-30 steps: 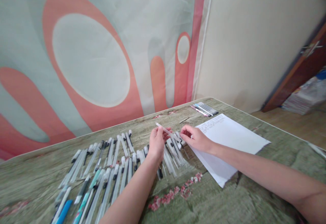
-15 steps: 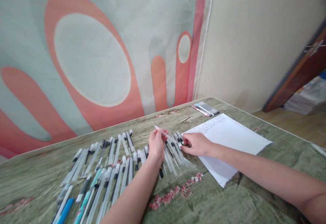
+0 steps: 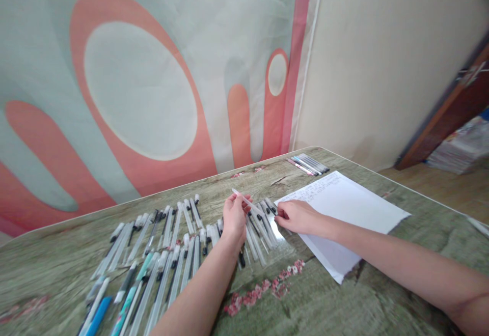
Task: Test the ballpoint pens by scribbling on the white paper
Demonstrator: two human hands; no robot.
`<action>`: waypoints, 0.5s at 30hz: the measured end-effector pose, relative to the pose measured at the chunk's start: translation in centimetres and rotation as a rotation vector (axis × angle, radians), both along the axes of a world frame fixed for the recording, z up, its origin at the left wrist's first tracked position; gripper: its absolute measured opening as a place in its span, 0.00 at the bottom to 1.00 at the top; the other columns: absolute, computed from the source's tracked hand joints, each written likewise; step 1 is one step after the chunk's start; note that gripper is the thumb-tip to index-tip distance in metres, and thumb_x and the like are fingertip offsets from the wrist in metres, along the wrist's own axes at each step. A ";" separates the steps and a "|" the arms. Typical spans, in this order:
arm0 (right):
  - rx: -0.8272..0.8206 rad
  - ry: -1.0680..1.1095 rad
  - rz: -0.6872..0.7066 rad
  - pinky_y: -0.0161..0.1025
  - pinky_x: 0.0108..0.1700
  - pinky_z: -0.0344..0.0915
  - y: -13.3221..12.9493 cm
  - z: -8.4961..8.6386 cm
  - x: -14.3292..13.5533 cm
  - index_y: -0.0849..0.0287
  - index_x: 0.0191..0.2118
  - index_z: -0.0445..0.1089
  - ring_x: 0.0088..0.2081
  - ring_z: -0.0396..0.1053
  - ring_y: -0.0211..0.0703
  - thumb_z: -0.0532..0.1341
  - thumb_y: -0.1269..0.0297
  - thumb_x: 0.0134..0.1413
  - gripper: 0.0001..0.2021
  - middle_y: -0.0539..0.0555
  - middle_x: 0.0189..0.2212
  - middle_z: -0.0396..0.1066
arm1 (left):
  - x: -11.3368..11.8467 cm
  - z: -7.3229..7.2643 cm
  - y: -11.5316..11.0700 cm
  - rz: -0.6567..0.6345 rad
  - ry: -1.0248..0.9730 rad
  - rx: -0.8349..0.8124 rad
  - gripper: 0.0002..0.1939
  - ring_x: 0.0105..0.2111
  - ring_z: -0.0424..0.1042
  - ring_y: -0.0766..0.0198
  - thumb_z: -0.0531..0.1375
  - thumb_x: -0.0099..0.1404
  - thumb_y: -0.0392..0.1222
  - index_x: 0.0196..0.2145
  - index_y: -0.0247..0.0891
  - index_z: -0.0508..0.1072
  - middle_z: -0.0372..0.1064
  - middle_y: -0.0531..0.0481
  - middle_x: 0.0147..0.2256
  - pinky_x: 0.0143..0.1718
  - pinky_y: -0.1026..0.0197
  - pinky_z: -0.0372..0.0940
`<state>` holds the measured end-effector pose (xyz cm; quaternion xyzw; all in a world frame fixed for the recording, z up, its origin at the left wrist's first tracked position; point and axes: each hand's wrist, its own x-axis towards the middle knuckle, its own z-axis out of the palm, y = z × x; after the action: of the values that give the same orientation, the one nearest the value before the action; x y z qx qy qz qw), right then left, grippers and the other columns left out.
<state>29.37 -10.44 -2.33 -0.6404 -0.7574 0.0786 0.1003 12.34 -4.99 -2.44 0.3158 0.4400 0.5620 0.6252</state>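
Observation:
My left hand (image 3: 236,215) is closed around a slim translucent pen (image 3: 244,198), which points up and to the left above the table. Just to its right, my right hand (image 3: 296,217) has its thumb and fingers pinched together; what they hold, if anything, is too small or hidden to name. Between and below both hands lies a group of clear pens with black grips (image 3: 257,244). Shiny clear plastic (image 3: 279,235) reflects light beside the right fingertips. The right hand and wrist rest over the edge of a white paper sheet (image 3: 353,208) with handwriting along its top.
Rows of pens (image 3: 168,270) cover the left of the wood-patterned table (image 3: 260,320), including a blue pen (image 3: 98,316) and a teal one (image 3: 124,311). Another neat row of pens (image 3: 307,164) lies near the far corner. A printed curtain (image 3: 214,30) hangs behind.
My right hand has shifted slightly right, away from the pens, and a bright glare now shows on the plastic beside it. My left hand stays put with the pen.

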 end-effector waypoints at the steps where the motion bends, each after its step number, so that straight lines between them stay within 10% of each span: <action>1: -0.002 -0.003 -0.010 0.34 0.26 0.49 0.0 0.0 0.0 0.56 0.26 0.67 0.27 0.67 0.42 0.55 0.58 0.50 0.10 0.52 0.24 0.71 | 0.0 0.0 0.0 0.001 -0.003 0.001 0.08 0.26 0.68 0.71 0.55 0.56 0.41 0.32 0.36 0.62 0.68 0.50 0.29 0.28 0.68 0.61; 15: 0.022 -0.046 -0.061 0.35 0.27 0.51 0.0 -0.4 -0.5 0.56 0.25 0.69 0.28 0.69 0.46 0.55 0.60 0.48 0.08 0.54 0.25 0.72 | -0.3 -0.7 0.5 0.073 -0.017 0.183 0.09 0.34 0.70 0.69 0.54 0.59 0.36 0.38 0.37 0.60 0.67 0.48 0.35 0.41 0.61 0.64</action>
<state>28.89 -10.47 -2.71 -0.6637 -0.7404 0.0528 0.0923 12.08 -4.54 -3.09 0.3505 0.3927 0.6248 0.5766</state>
